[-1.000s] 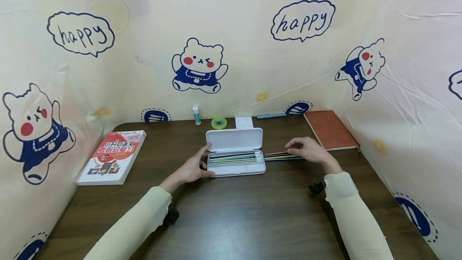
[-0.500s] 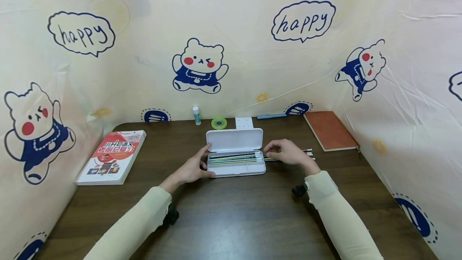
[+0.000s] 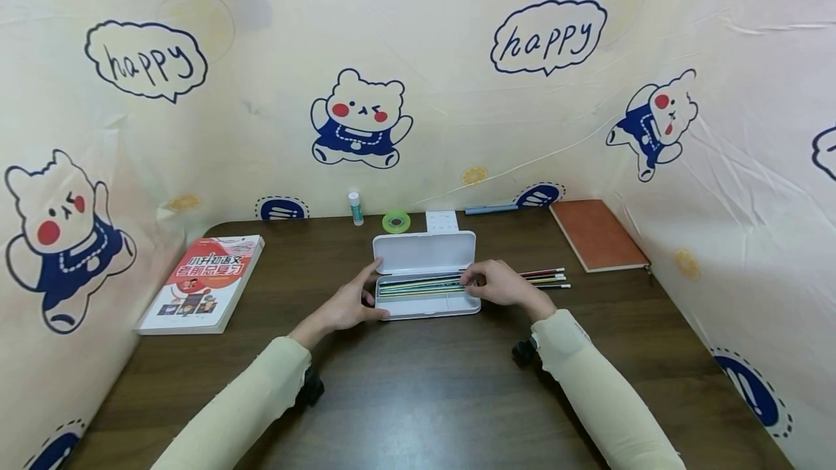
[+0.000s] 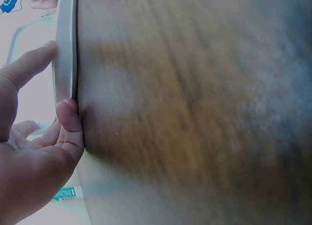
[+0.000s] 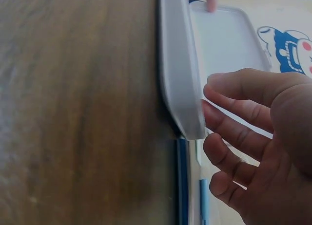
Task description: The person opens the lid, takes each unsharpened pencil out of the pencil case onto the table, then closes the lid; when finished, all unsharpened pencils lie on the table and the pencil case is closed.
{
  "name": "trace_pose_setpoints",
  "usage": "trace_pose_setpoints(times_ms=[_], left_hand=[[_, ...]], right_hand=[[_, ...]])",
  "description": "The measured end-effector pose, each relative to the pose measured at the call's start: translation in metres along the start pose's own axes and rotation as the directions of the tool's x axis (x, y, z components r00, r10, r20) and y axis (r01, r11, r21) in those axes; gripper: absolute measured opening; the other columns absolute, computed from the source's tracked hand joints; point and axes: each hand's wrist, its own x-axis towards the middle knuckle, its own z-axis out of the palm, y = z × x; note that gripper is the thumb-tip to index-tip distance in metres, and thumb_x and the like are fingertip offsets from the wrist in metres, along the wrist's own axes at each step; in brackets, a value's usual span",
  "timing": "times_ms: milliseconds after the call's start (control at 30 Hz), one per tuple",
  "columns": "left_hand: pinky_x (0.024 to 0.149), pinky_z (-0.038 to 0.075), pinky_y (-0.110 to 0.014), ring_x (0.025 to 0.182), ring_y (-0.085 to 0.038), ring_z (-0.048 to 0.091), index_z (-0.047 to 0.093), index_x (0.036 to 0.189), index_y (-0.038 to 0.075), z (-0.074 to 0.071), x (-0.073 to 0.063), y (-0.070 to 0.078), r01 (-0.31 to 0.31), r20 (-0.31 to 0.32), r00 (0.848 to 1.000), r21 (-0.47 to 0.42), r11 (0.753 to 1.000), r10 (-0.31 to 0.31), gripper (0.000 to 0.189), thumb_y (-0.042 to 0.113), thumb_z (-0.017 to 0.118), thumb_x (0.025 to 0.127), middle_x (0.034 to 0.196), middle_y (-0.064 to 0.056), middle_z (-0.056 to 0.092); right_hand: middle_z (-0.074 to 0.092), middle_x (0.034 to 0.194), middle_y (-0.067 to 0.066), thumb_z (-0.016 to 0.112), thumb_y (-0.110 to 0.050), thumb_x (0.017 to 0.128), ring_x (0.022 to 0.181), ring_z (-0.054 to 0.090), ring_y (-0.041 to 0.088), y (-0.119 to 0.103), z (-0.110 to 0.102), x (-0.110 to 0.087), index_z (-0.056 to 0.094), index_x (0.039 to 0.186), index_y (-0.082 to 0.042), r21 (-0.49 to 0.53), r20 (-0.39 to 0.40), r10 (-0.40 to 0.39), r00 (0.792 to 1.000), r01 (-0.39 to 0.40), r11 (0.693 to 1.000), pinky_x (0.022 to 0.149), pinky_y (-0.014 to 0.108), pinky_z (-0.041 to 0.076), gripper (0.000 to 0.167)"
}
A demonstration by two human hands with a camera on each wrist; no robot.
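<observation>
A white pencil case [image 3: 427, 305] lies with its lid [image 3: 424, 254] raised, several pencils [image 3: 418, 287] inside its back compartment. My left hand [image 3: 349, 304] holds the case's left end, thumb at the front corner and fingers toward the lid. Over the right end of the case, my right hand [image 3: 499, 283] has thumb and index finger pinched together, apparently on a pencil slanting over the others; the hand hides most of the grip. In the right wrist view, thumb and fingers [image 5: 234, 86] sit just above the case's wall [image 5: 183, 74]. Loose pencils [image 3: 548, 278] lie right of the case.
Behind the case stand a glue stick [image 3: 355, 209], a green tape roll [image 3: 395, 222], a white card [image 3: 441, 221] and a blue pen-like item [image 3: 491, 209]. A book [image 3: 202, 285] lies left, a brown notebook [image 3: 599, 236] right. Printed cloth walls enclose the table [image 3: 405, 397].
My right hand has moved left from the loose pencils to the right end of the case, uncovering the pencils' right ends. My left hand and the case have stayed put.
</observation>
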Motion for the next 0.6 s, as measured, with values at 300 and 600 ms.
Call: trace_pose_setpoints(times_ms=[300,600], left_hand=[[0.080,0.047,-0.030,0.095,-0.018,0.057,0.009,0.161,0.029,0.0001,0.0008,-0.0016,0.005,0.004,1.000,0.002,1.000,-0.005,0.108,0.025,0.083,0.083,0.151,-0.015,0.044],[0.081,0.047,-0.030,0.095,-0.018,0.057,0.009,0.161,0.029,0.0003,0.0011,-0.0008,0.006,0.003,1.000,0.002,1.000,-0.006,0.108,0.024,0.083,0.082,0.151,-0.014,0.045]], right_hand=[[0.074,0.104,-0.002,0.071,-0.013,0.091,0.093,0.061,0.014,-0.0016,0.0016,0.0050,0.075,0.105,-0.016,-0.034,0.015,0.034,0.999,-0.034,0.999,0.092,0.042,0.051,0.015],[0.074,0.106,-0.001,0.071,-0.014,0.092,0.093,0.061,0.015,-0.0049,0.0014,0.0090,0.075,0.107,-0.016,-0.051,0.042,0.054,0.998,-0.052,0.997,0.096,0.043,0.050,0.016]])
